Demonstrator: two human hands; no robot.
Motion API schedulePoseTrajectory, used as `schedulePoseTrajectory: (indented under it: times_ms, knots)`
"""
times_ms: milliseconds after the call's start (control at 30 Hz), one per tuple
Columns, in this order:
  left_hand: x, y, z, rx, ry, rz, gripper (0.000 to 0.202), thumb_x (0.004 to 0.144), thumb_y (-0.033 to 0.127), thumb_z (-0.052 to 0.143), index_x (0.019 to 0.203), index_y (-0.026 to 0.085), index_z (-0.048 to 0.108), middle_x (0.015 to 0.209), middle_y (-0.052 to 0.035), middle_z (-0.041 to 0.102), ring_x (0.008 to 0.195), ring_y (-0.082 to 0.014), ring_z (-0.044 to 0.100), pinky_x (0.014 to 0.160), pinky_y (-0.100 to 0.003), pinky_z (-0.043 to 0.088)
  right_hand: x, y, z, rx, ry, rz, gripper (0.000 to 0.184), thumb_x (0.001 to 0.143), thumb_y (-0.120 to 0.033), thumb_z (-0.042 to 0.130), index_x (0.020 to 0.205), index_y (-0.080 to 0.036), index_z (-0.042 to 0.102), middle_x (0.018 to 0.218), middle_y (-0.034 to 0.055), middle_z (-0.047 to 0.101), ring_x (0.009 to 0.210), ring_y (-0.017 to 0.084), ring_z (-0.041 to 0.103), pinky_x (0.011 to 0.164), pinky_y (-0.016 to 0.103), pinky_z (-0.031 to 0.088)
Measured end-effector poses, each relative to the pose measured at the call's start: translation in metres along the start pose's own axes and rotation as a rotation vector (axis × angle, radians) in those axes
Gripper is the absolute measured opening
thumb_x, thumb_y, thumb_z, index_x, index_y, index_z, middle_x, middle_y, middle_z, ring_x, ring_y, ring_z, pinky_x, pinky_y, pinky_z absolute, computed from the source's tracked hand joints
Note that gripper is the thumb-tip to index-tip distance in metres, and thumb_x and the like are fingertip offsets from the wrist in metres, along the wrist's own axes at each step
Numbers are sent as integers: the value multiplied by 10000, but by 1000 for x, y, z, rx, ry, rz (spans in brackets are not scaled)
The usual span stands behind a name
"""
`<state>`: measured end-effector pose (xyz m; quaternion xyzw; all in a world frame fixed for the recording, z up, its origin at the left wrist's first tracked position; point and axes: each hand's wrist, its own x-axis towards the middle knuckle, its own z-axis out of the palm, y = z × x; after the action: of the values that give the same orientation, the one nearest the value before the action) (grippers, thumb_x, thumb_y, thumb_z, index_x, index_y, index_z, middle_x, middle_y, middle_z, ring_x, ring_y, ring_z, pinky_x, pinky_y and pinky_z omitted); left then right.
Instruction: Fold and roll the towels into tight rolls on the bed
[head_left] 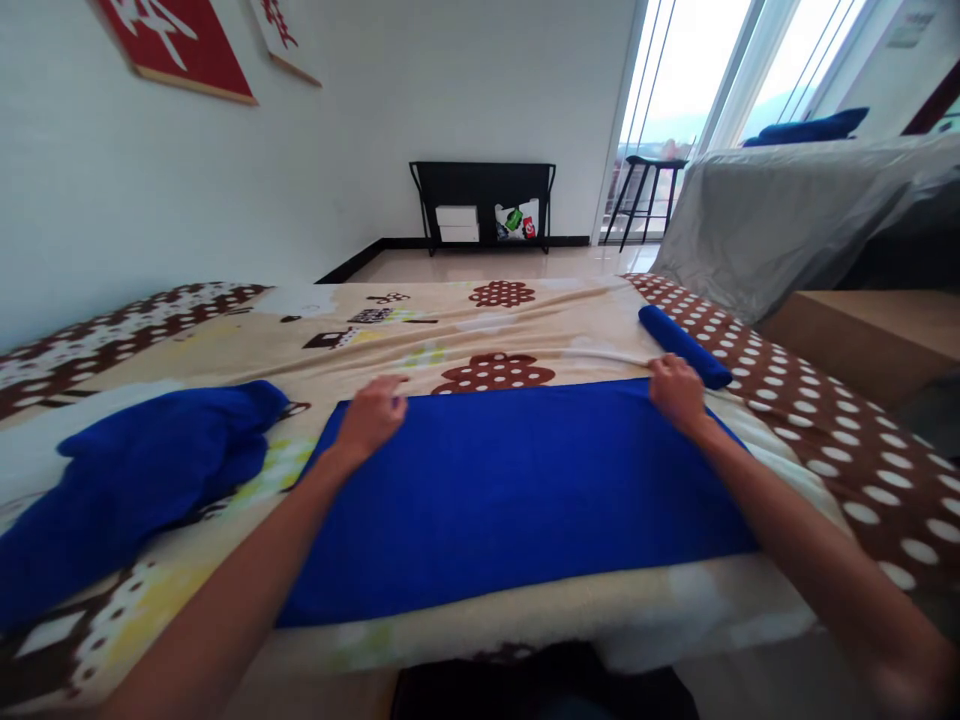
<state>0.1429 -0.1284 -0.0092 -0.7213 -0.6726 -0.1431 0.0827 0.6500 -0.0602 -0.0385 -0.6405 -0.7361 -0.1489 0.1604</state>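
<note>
A blue cloth [510, 490] lies flat and folded to a wide rectangle on the bed in front of me. My left hand [373, 415] is at its far edge near the left corner, fingers curled; whether they pinch the fabric is hidden. At the far right corner, my right hand [676, 392] has its fingers closed on the cloth's edge. Just beyond that hand rests a rolled blue cloth [682, 345]. A crumpled blue cloth [165, 460] is heaped to the left of my left arm.
The bed's patterned blanket [592, 320] is beige with brown, dotted borders and some wrinkles. Right of the bed are a cardboard box [885, 330] and plastic-covered furniture [787, 200] with blue fabric [810, 128] on top. A black rack [484, 185] and a stool [649, 185] stand farther back.
</note>
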Motion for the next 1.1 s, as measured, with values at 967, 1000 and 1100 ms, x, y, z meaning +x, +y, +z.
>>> schedulePoseTrajectory:
  times_ms: [967,1000,1100]
  knots:
    - [-37,-77,41,119,-148,-302,664,974,530,175,1515,183,344,1613,-116,266,1496,-266,218,1180,-593,165,-24,69,45,246,-234,-43,605,991,-548,234,1500,-256,383,1584,36,317,1479,216,256,1195,482,246]
    - [-37,-78,41,112,-161,-306,662,973,534,176,1505,188,366,1606,-113,286,1488,-265,244,1172,-579,205,-24,71,46,242,-254,-32,603,986,-564,242,1494,-275,389,1578,31,330,1470,229,281,1185,507,258]
    - [-40,-81,36,100,-176,-309,645,970,544,199,1490,218,397,1602,-101,300,1475,-272,278,1155,-571,250,-22,75,47,233,-294,5,595,975,-587,251,1478,-310,410,1575,26,338,1460,251,302,1169,548,268]
